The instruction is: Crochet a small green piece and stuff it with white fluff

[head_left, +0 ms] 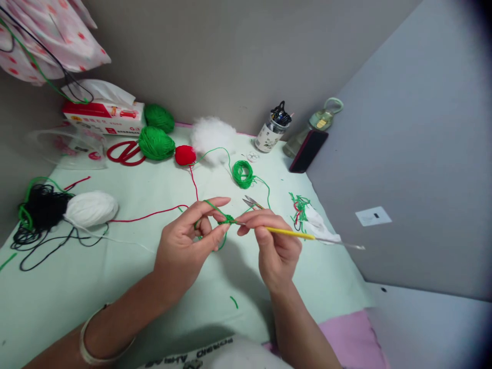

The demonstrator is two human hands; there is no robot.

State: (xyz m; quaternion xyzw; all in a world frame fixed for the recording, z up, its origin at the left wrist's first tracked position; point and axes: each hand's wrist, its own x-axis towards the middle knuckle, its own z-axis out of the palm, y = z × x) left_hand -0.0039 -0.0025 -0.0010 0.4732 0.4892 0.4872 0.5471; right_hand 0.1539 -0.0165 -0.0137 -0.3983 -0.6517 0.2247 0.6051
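My left hand [192, 241] pinches a small piece of green crochet work [228, 219] between thumb and fingers, with green yarn looped over its raised index finger. Closed around a crochet hook [290, 232] with a yellow grip is my right hand [274, 246]. One metal end of the hook meets the green piece; the other end points out to the right. Green yarn hangs below the left hand. Just behind the right hand lie small scissors [251, 202], partly covered by it. Farther back sits a wound coil of green yarn [243, 174].
At the back stand a tissue box [111, 118], green yarn balls [157, 143], white stuffing [213, 136], a pen jar [269, 134], and a phone [308, 151] against a bottle. White yarn [92, 208] and tangled black yarn [44, 207] lie left. Green scraps [302, 207] lie right, near the wall.
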